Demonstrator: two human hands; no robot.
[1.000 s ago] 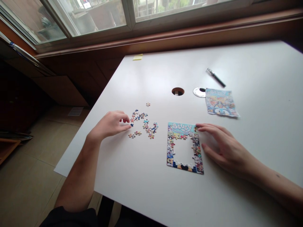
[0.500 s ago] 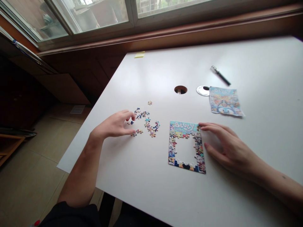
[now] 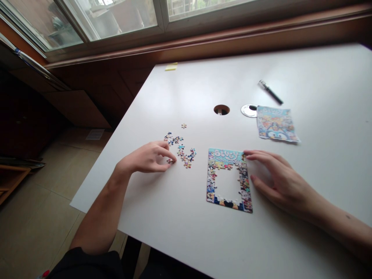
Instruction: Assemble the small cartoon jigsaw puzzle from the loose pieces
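Note:
My left hand is left of a scattered heap of small colourful jigsaw pieces. Its thumb and index finger close on a puzzle piece, which is partly hidden by the fingers. To the right lies a puzzle frame with a light blue title band and a bare white middle. Pieces fit along its inner edges, and a row sits under the title. My right hand rests on the table, fingers stretched out and thumb apart, its fingertips touching the frame's upper right edge.
A single piece lies beyond the heap. Behind the frame are a round table hole, a metal ring cover, a crumpled printed picture sheet and a black pen. A yellow sticky note is near the far edge.
My left hand has moved slightly right, and its thumb and index finger have come together at a puzzle piece. My right hand and the puzzle frame have stayed in place.

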